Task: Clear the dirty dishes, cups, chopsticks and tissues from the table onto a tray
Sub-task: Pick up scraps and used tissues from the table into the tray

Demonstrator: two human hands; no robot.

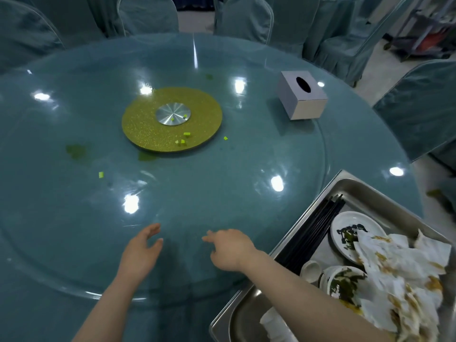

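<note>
— Glass surface (246,154) looks cleared; what's left?

— Dishes (355,233), chopsticks (313,230) and tissues (399,272) lie on the tray (291,240), right of both hands.

— Hands?

— Left hand (140,253) and right hand (229,250) hover relaxed, holding nothing; the right is nearer the tray.

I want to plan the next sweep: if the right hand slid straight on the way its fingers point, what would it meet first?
The right hand points leftward across the near table toward the left hand, so it would probably meet that first. The glass between them looks free, though depth is unclear.
</note>
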